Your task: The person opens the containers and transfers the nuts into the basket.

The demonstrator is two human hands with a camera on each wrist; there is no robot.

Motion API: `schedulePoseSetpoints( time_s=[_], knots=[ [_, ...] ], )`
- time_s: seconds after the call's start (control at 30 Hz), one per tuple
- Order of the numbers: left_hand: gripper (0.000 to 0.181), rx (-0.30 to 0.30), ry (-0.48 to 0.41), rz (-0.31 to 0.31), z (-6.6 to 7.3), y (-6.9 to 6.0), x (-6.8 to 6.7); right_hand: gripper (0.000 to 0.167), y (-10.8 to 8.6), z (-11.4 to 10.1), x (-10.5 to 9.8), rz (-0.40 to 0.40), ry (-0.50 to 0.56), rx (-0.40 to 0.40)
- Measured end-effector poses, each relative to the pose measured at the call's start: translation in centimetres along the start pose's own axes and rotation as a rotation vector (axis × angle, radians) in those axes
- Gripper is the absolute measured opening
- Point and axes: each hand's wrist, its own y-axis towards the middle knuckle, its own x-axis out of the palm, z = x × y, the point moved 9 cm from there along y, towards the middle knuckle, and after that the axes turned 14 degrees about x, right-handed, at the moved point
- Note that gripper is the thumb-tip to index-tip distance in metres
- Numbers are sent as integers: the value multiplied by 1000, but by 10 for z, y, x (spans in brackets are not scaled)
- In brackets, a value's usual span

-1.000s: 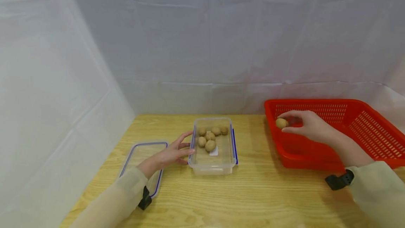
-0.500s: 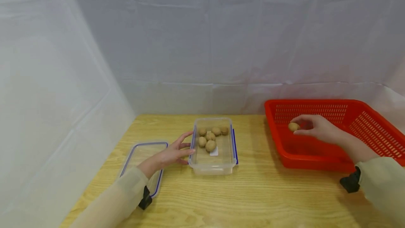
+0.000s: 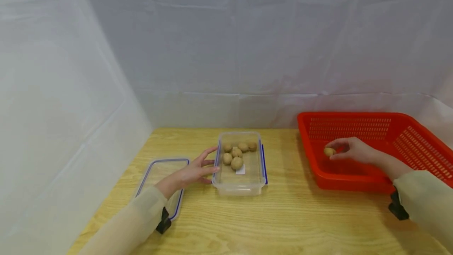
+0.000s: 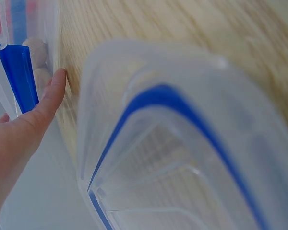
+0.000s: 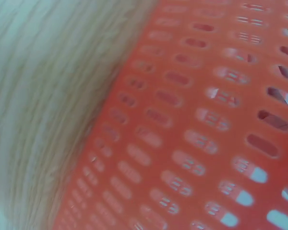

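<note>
In the head view, a clear plastic food container (image 3: 244, 188) with blue clips stands mid-table, with several walnuts (image 3: 236, 163) inside toward its back and left. My left hand (image 3: 192, 171) rests spread-fingered against the container's left side; in the left wrist view its finger lies beside the blue clip (image 4: 20, 76). My right hand (image 3: 355, 152) is low inside the red plastic basket (image 3: 350, 182), pinching one walnut (image 3: 329, 152) between thumb and fingers. Whether that walnut touches the basket floor, I cannot tell. The right wrist view shows the basket's slotted wall (image 5: 182, 120) but no hand.
A clear lid (image 3: 166, 166) with a blue seal lies on the wooden table (image 3: 240, 223), partly under my left forearm. White sheeting (image 3: 226, 50) hangs behind the table and along its left side. The basket's rim rises around my right hand.
My right hand has moved right and down, from by the basket's left rim to deeper inside it, still pinching the walnut. The left hand stays at the container.
</note>
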Motion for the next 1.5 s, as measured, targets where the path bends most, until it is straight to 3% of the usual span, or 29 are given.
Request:
schedulePoseSetpoints(
  time_s=[0.13,0.37,0.83,1.03,1.27,1.5],
  knots=[
    [77,-5,0,3,0,0,0,45,2,3,6,-25,13,15],
    [77,-6,1,-4,-1,1,0,47,6,8,16,-75,-71,54],
    [78,-10,6,4,0,1,1,36,4,9,28,-147,-93,-23],
    [77,-3,4,3,1,0,0,37,3,7,29,-171,-70,-11],
    [77,-10,15,11,-2,-1,-1,42,0,6,23,-136,-90,32],
    [77,-4,13,12,2,-1,0,48,-6,0,1,-51,-82,26]
  ],
)
